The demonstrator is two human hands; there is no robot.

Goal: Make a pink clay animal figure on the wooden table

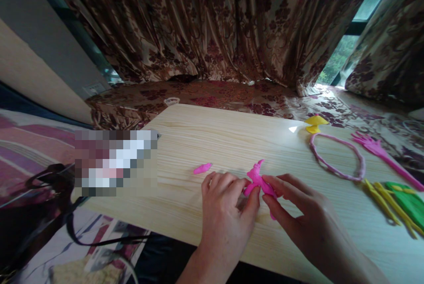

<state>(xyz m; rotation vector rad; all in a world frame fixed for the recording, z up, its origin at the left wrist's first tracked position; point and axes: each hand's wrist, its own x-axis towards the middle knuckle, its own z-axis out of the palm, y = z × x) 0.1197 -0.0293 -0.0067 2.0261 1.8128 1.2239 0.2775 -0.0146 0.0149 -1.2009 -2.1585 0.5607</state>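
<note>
Both hands meet over the wooden table (185, 142) around one pink modelling-clay figure (255, 173), which has a pointed tip on top and parts spreading to the sides. My left hand (225, 206) pinches its left side between thumb and fingers. On the other side, my right hand (301, 213) grips the figure's right part between thumb and fingertips. My fingers cover some of the figure's lower half. A separate pink clay piece (202, 168), long and narrow, lies just beyond my left hand.
To the right lie a yellow mushroom-shaped piece (314, 123), a pink-purple ring (362, 164), a pink hand-shaped stick (387, 156), yellow strips (384, 202) and a green piece (406, 200). A blurred-out object (115, 162) is at the left edge. Patterned curtains (215, 23) hang behind.
</note>
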